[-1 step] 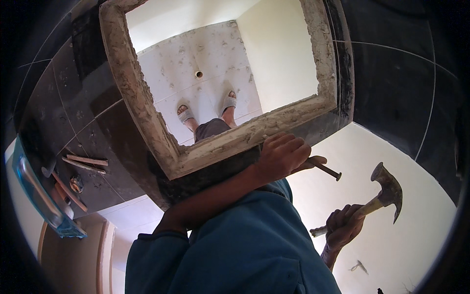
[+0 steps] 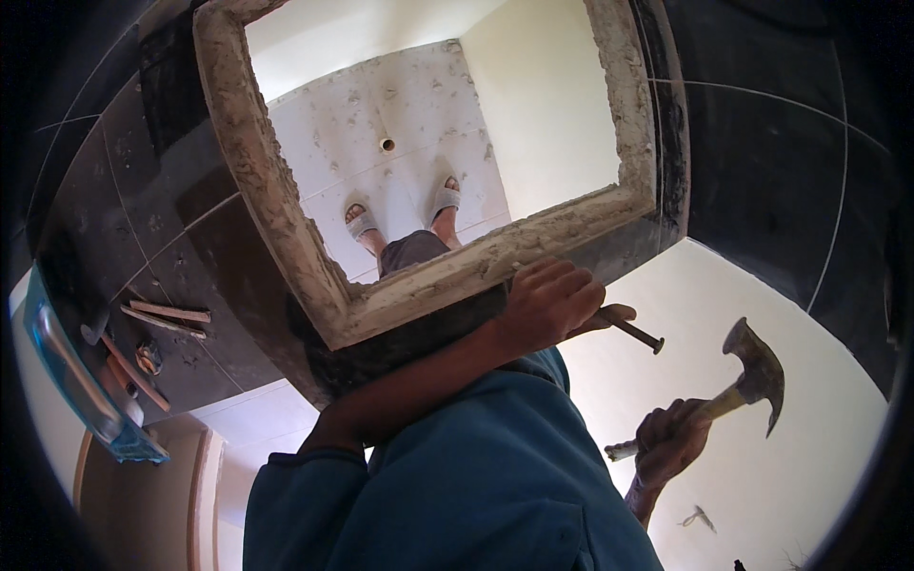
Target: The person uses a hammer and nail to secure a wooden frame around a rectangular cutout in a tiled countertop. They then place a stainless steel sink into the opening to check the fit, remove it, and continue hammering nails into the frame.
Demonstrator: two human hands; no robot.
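My L hand [image 2: 554,303] is just by the near edge of the cutout frame [image 2: 495,252], knuckles up, fingers curled in a closed grip; can't tell if it's touching. L forearm [image 2: 419,381] runs low alongside that edge, coming in from the frame's near L corner, wrist approx. straight. R hand [image 2: 671,440] is well apart from the frame, back on my side of its R corner, fist wrapped tight; R wrist [image 2: 643,493] is below it. My feet [image 2: 446,198] show thru the frame, a bit apart, toes fwd.
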